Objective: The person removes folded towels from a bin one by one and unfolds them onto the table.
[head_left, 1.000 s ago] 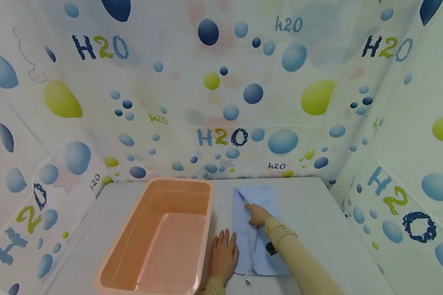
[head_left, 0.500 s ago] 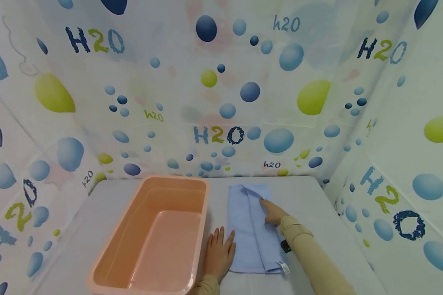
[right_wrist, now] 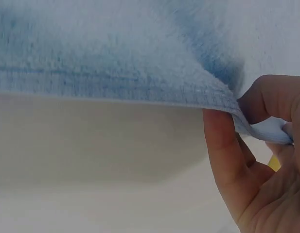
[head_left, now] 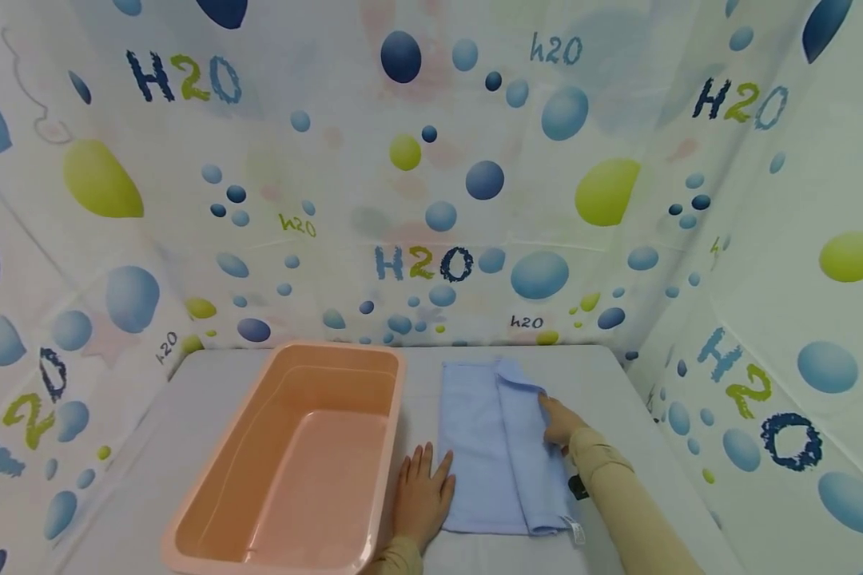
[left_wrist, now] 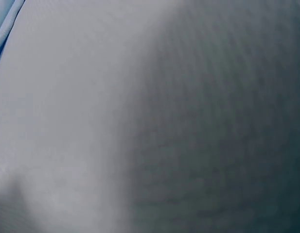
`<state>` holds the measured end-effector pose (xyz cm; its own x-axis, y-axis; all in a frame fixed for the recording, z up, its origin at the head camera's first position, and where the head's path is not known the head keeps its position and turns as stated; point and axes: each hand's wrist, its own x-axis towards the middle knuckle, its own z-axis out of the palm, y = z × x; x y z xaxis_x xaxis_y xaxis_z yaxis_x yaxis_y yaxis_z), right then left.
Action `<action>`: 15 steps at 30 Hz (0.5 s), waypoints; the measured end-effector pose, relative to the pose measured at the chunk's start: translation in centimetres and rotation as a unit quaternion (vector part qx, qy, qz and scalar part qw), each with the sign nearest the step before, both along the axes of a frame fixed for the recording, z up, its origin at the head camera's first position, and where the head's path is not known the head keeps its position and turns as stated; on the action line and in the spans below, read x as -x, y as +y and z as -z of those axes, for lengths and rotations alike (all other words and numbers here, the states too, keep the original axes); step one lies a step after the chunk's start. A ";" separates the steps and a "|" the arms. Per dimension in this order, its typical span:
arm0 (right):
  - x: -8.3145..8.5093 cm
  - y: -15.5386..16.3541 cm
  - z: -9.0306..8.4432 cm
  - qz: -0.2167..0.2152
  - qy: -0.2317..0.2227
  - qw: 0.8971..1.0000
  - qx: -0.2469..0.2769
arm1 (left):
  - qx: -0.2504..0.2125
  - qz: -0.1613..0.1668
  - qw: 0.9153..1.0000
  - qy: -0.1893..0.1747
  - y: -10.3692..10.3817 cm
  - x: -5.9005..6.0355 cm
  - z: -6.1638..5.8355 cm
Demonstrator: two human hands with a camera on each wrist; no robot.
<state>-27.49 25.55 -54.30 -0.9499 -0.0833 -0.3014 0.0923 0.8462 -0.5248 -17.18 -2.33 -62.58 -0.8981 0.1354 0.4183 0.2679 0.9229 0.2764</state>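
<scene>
A light blue towel (head_left: pixel 478 447) lies on the table with its right part folded over, a lifted flap at the far end. My right hand (head_left: pixel 562 419) pinches the towel's right edge. In the right wrist view the thumb and a finger of that hand (right_wrist: pixel 266 165) grip the stitched hem (right_wrist: pixel 115 87), raised over the pale surface below. At the towel's near right corner a white label (head_left: pixel 575 531) sticks out. My left hand (head_left: pixel 423 495) rests flat with fingers straight, beside the towel's left edge. The left wrist view is mostly blurred cloth surface.
A large peach plastic basin (head_left: pixel 397 447) stands to the left, close beside my left hand. The table has a pale cover (head_left: pixel 640 479). Behind and on both sides hang white curtains (head_left: pixel 345 176) printed with blue and green drops.
My right hand has moved rightward with the towel's edge, drawing the folded layer from the left across to the right. The left hand stays flat. The head view has shifted slightly.
</scene>
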 end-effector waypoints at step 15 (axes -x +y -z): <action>-1.3 5.0 0.5 -0.011 0.097 0.983 -0.156 | 0.002 0.000 1.000 0.019 -0.1 -0.1 -0.1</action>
